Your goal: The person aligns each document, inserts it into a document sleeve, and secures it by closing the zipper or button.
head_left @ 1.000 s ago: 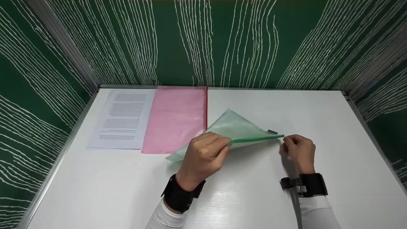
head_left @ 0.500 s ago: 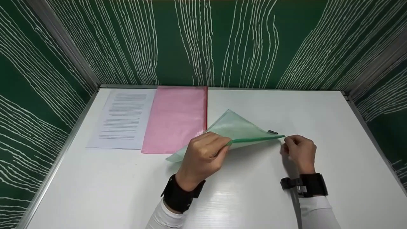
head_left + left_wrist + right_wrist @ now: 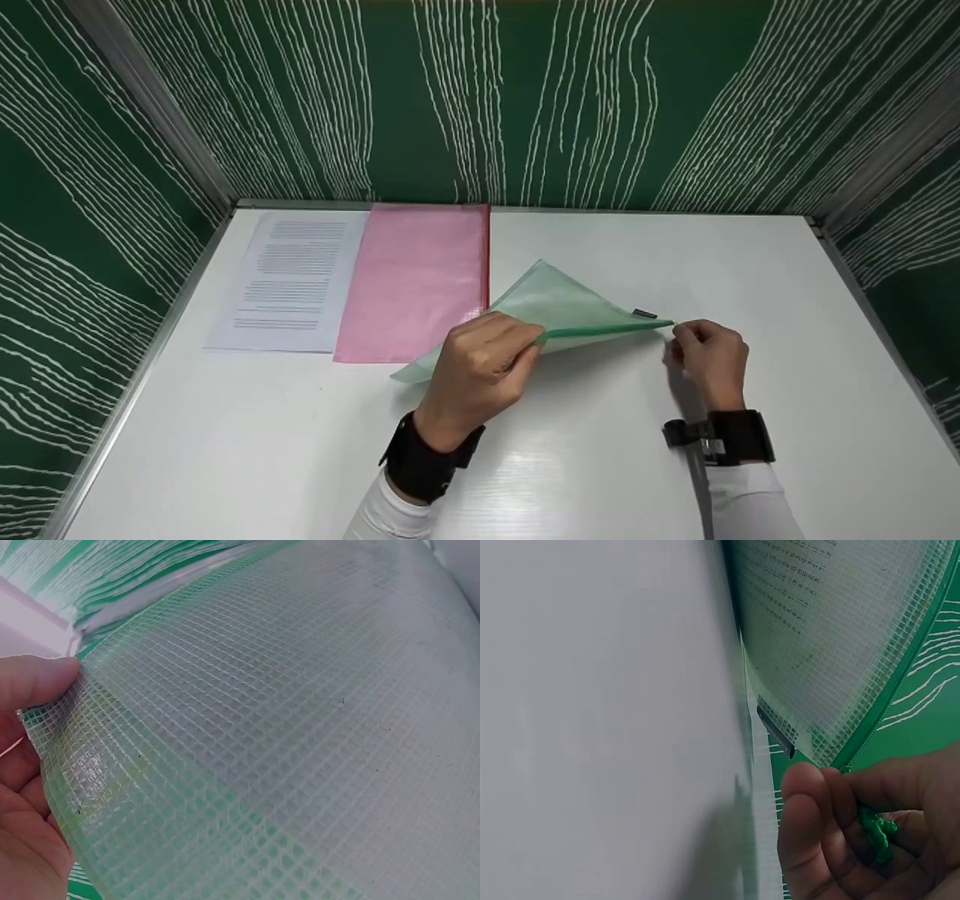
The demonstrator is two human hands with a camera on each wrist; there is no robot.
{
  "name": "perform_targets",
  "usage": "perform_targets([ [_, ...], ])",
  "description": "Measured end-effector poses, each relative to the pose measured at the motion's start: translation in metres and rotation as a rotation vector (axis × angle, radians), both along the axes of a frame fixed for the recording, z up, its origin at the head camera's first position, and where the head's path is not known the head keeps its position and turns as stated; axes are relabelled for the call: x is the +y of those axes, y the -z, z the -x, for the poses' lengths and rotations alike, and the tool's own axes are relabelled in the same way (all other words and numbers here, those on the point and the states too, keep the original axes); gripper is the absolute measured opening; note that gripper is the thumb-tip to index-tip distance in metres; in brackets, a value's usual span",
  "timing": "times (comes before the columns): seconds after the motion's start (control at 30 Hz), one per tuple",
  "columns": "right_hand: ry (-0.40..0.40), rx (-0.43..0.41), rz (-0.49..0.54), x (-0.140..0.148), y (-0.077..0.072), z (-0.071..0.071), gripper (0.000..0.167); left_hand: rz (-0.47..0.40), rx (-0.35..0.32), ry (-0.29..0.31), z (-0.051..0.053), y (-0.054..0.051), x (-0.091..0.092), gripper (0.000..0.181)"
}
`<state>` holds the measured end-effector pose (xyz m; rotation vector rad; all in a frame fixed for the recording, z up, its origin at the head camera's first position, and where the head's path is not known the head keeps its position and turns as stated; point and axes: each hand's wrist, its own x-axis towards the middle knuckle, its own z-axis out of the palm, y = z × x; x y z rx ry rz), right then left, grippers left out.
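Observation:
A pale green mesh zipper pouch (image 3: 559, 296) is held up off the white table, tilted, with its darker green zipper edge (image 3: 607, 328) facing me. My left hand (image 3: 480, 367) grips that edge at one end; in the left wrist view its thumb (image 3: 45, 679) lies over the mesh. At the other end my right hand (image 3: 711, 356) pinches the zipper pull, whose green cord (image 3: 877, 832) hangs inside the palm. A small dark tag (image 3: 775, 731) sits near this corner. Printed lines show through the mesh in the right wrist view; whether inside or behind, I cannot tell.
A pink zipper pouch (image 3: 420, 281) with a red edge lies flat at the back left, partly behind the green pouch. Left of it lies printed paper (image 3: 292, 281). Green panels with white streaks (image 3: 435, 97) rise beyond the table (image 3: 600, 465).
My right hand has shifted very slightly right and toward me, and the pouch's right corner has moved with it. The left hand stays in place.

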<state>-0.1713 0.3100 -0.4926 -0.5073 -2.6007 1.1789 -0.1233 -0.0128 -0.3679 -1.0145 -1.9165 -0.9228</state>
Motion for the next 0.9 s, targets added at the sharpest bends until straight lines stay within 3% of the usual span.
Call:
perform_targets([
  [0.43, -0.015, 0.018, 0.016, 0.0013, 0.0002, -0.0015, 0.023, 0.009, 0.032, 0.008, -0.0003, -0.0001, 0.0015, 0.011],
  [0.9, -0.024, -0.001, 0.057, 0.0038, 0.0014, -0.0020, 0.025, 0.035, 0.015, 0.006, -0.0018, 0.0012, 0.0029, 0.010],
])
